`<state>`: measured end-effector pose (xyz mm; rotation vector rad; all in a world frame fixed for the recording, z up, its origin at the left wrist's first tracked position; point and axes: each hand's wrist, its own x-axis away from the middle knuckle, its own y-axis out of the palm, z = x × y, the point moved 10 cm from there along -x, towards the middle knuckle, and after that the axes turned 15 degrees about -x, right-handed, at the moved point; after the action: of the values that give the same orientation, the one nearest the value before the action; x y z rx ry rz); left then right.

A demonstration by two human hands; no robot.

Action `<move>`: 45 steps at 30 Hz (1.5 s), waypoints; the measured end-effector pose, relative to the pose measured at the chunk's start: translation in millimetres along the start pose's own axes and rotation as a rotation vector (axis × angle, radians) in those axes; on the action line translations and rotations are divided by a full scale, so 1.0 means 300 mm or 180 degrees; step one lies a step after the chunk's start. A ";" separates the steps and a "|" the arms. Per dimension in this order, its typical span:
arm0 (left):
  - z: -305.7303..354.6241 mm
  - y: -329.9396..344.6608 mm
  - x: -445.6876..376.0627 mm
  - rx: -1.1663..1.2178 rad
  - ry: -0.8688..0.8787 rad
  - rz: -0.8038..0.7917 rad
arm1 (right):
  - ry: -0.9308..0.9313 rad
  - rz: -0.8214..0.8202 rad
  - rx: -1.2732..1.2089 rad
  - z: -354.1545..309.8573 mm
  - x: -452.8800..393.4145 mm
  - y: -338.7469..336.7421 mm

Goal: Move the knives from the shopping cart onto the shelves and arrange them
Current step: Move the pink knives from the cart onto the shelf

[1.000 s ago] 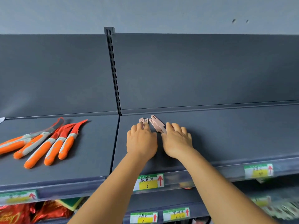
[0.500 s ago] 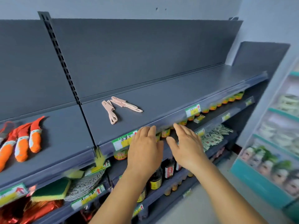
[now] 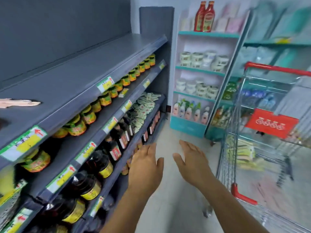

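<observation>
A pink knife [image 3: 20, 103] lies on the grey top shelf [image 3: 87, 68] at the far left edge of the view. My left hand [image 3: 145, 167] and my right hand [image 3: 191, 163] hang in the aisle below that shelf, both empty with fingers spread. The wire shopping cart [image 3: 262, 132] with red trim stands to the right of my right hand. Yellowish packages [image 3: 240, 153] lie inside it, blurred, so I cannot tell whether they are knives.
Lower grey shelves hold jars with green lids [image 3: 107, 96], dark sauce bottles [image 3: 94, 167] and sachets [image 3: 143, 108]. A teal and white rack [image 3: 200, 78] with tubs and red bottles stands at the aisle's end. Bare floor [image 3: 170, 199] lies between shelves and cart.
The view has swung right from the top shelf toward the cart. Both hands left the pink knives on the shelf and dropped down into the aisle, empty.
</observation>
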<state>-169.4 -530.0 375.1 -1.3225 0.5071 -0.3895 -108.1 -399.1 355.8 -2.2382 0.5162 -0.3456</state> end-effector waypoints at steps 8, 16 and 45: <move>0.463 0.258 0.029 0.0033 0.0858 -0.0678 | 0.1016 0.0254 -0.0081 0.526 0.163 -0.168; 0.935 0.473 0.037 -0.0150 0.1316 -0.1081 | 0.1549 0.0376 -0.0245 0.999 0.260 -0.358; 1.639 1.521 -0.102 -0.0681 0.1782 -0.2564 | 0.2735 0.0329 -0.0957 2.144 0.100 -0.245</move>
<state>72.5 -18.2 13.8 -1.5932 0.4613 -1.4299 196.4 47.7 -1.4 -2.2508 1.1825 -1.2625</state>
